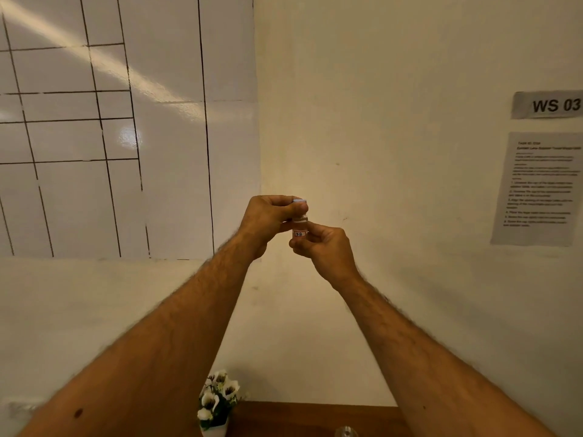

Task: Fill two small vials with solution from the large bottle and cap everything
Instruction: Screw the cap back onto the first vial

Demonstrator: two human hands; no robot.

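1. We held both bare forearms raised and outstretched, well above the brown wooden tabletop (315, 417), hands meeting before the cream wall.
2. Our right hand (326, 249) curled its fingers tightly around the small clear glass vial (299, 230) labelled "1B", keeping it upright.
3. Our left hand (268, 220) pinched the vial's pale blue cap (299, 201) from above.

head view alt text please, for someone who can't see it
Two bare hands hold a small labelled vial up before a cream wall: the left hand grips its pale cap, the right hand its body. A "WS 03" sign hangs at right; white flowers sit below.
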